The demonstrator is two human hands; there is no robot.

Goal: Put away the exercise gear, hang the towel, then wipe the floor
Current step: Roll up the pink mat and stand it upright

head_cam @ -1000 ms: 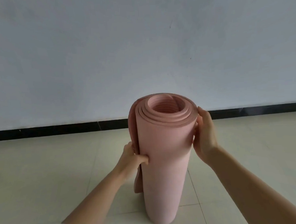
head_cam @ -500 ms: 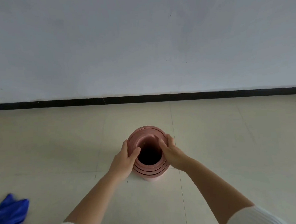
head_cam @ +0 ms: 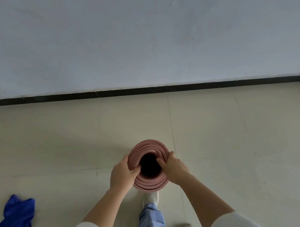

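A rolled pink exercise mat (head_cam: 148,147) stands upright on the tiled floor, seen from straight above, so only its spiral top end and dark hollow core show. My left hand (head_cam: 122,174) grips the left side of the roll's top rim, fingers curled over the edge into the core. My right hand (head_cam: 174,166) holds the right side of the rim the same way. A crumpled blue cloth (head_cam: 16,215) lies on the floor at the lower left, apart from the mat.
A pale wall with a black skirting strip (head_cam: 144,91) runs across the far side. Beige floor tiles (head_cam: 234,143) spread on both sides of the mat. My leg in light blue trousers (head_cam: 150,217) and white shoes (head_cam: 151,197) are just below the roll.
The view has swung from the mat's side to straight above it. My hands went from the roll's sides to its top rim. My leg and shoes came into view.
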